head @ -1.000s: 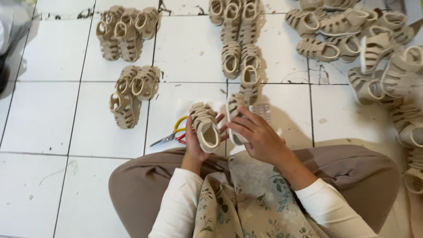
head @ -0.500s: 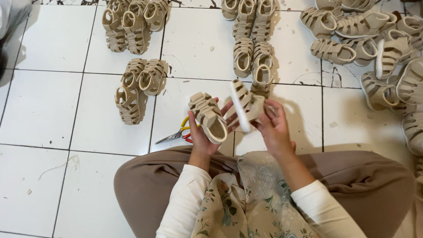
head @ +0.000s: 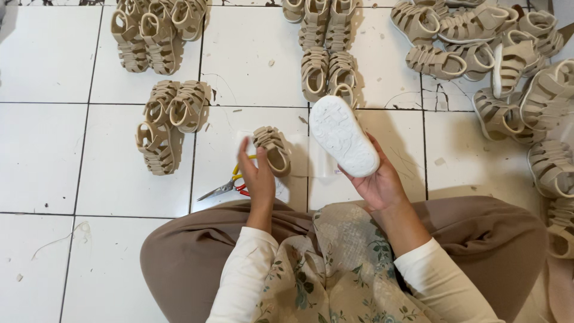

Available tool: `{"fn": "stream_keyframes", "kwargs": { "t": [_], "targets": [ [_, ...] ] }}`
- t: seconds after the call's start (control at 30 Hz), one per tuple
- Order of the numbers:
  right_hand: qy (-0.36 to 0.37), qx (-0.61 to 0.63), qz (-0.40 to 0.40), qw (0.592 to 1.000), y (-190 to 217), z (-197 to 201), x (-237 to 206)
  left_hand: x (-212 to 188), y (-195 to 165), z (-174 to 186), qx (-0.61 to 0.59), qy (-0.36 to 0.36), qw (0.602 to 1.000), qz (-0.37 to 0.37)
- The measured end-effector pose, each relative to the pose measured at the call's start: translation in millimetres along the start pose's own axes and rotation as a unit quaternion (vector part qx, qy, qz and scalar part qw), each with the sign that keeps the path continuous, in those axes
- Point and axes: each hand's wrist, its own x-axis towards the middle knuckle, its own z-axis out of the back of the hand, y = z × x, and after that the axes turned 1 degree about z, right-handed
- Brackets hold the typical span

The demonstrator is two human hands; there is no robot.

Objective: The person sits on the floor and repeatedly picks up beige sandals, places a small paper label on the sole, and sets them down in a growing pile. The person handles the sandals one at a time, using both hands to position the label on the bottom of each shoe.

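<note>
My left hand grips a small beige strappy sandal just above the floor, in front of my knees. In my right hand lies a second sandal turned over, its white sole facing up. The two shoes are held apart, about a hand's width from each other. Scissors with red and yellow handles lie on the white tile right under my left hand. A clear plastic sheet lies on the tile beneath both shoes.
Beige sandals stand in groups on the white tiled floor: stacked pairs at far left and mid left, a row straight ahead, a loose heap at the right. My brown-trousered legs fill the foreground.
The two sandals were held together in front of me; now they are apart. My right hand has flipped its sandal sole up and my left hand has lowered the other toward the floor.
</note>
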Motion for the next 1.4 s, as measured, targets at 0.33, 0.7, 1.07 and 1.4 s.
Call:
{"fn": "stream_keyframes", "kwargs": {
  "t": [0.33, 0.7, 1.07, 1.4],
  "targets": [
    [-0.172, -0.585, -0.001, 0.793, 26.7, 64.7, 44.3, -18.3, -15.2, -14.8, -0.432, 0.225, 0.853, 0.186],
    [-0.017, -0.837, 0.103, 0.537, -46.6, 106.6, 49.4, -29.0, -49.9, -3.2, 0.005, 0.066, 0.992, -0.105],
    [-0.021, -0.85, 0.064, 0.522, -50.1, 106.7, 51.1, -33.0, -65.7, -0.7, 0.142, 0.052, 0.97, -0.191],
    [-0.035, -0.819, 0.039, 0.571, -47.0, 108.5, 53.2, -28.2, -59.2, -1.0, -0.03, 0.081, 0.992, -0.092]
  ]
}}
